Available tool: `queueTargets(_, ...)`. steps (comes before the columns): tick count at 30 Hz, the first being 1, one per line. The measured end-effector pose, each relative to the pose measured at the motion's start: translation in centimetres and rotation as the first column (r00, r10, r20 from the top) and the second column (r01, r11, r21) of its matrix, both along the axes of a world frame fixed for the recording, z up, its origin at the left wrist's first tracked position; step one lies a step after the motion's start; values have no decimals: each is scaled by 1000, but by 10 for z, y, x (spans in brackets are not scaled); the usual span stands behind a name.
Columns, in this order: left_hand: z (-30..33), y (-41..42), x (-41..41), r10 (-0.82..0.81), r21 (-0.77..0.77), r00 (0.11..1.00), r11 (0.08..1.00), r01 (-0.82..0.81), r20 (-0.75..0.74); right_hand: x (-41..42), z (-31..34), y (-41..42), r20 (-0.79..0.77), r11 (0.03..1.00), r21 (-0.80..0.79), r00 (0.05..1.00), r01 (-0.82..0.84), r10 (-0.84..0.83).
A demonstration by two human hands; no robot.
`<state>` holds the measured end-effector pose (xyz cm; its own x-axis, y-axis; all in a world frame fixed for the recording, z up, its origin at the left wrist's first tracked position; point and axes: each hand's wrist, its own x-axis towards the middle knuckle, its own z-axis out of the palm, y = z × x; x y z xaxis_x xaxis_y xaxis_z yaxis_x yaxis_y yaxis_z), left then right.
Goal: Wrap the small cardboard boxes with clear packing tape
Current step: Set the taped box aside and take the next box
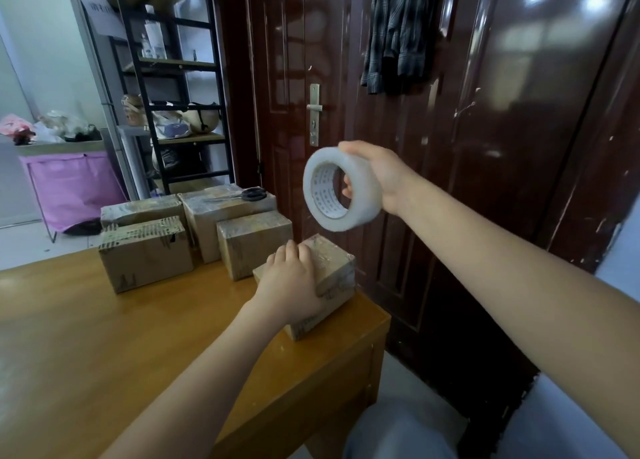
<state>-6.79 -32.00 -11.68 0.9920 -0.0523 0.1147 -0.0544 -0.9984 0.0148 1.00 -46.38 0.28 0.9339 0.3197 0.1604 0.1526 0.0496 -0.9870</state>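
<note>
Right hand (377,178) grips tape roll (341,190) in the air, fingers hooked through the core. Left hand (294,282) pressed flat, fingers together, on the near box (332,271) at the table's (69,337) right edge. 4 more boxes (145,250) behind, scissors (249,194) on top of 1.

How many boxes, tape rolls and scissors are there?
Cardboard boxes: 5
Clear tape rolls: 1
Scissors: 1
Total: 7
</note>
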Motion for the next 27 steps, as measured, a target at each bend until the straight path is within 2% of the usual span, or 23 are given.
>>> queueTargets(5,-5,-3,5,-84,72,995,994,80,53,29,10,35,-77,995,-55,994,79,-83)
queueTargets(15,-3,-12,10,-163,114,986,981,159,32,67,-20,57,-140,954,-131,947,271,-288)
queueTargets(20,-2,-5,17,-119,76,992,990,121,-41,58,-3,54,-126,976,-157,977,153,-174)
queueTargets(27,-2,-5,18,-109,51,993,993,111,-32,36,21,17,-163,977,-212,986,13,-48)
